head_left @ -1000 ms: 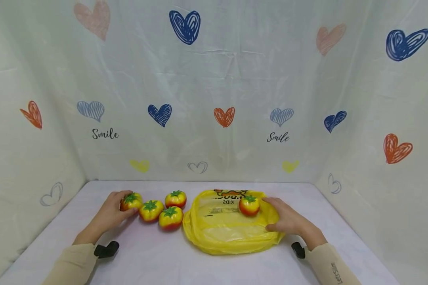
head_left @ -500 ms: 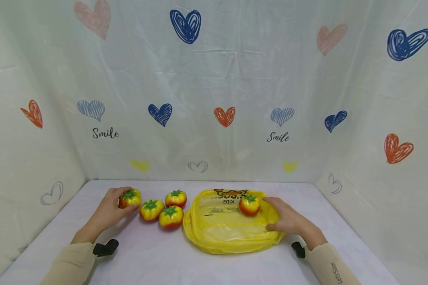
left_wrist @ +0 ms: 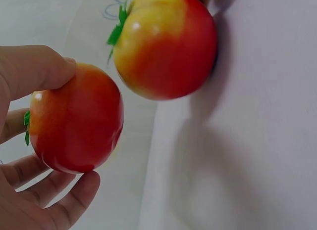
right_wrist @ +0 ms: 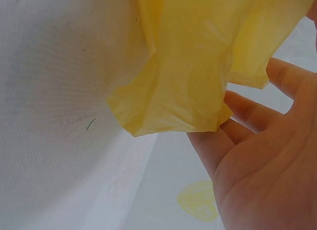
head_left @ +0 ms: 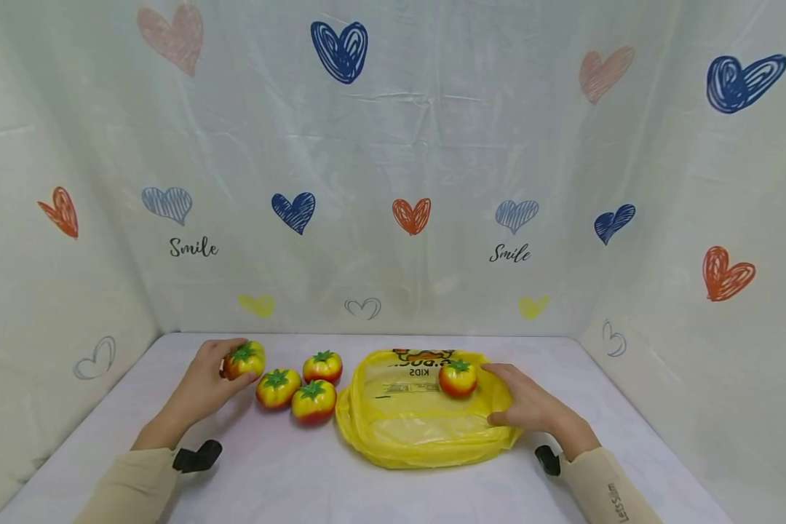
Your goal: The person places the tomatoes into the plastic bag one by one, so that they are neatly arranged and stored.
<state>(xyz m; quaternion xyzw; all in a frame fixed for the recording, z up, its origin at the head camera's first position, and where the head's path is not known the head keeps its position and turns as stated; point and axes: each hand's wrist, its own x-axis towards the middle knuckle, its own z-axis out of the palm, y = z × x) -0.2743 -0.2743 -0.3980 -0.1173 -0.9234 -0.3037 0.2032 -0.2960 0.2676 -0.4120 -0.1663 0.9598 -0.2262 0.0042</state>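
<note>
My left hand (head_left: 206, 382) holds a red-and-yellow toy tomato (head_left: 245, 359) with a green leafy top, thumb on one side and fingers on the other. In the left wrist view this tomato (left_wrist: 79, 121) is off the white table, and another tomato (left_wrist: 168, 47) sits close by. Three more tomatoes stand grouped right of the hand: one on the left (head_left: 278, 387), one in front (head_left: 314, 402), one behind (head_left: 323, 366). At the right, my right hand (head_left: 530, 400) grips the side of a yellow plastic bag (head_left: 426, 429); its fingers (right_wrist: 252, 114) go partly behind the plastic (right_wrist: 183, 91).
One tomato (head_left: 458, 379) lies at the yellow bag, towards its right side. The white table (head_left: 288, 480) ends at a curtain (head_left: 340, 269) printed with hearts and "Smile", which also closes in both sides.
My left hand has raised its tomato from beside the group, drawing it slightly left and then up and back right. The right hand and the bag have stayed put.
</note>
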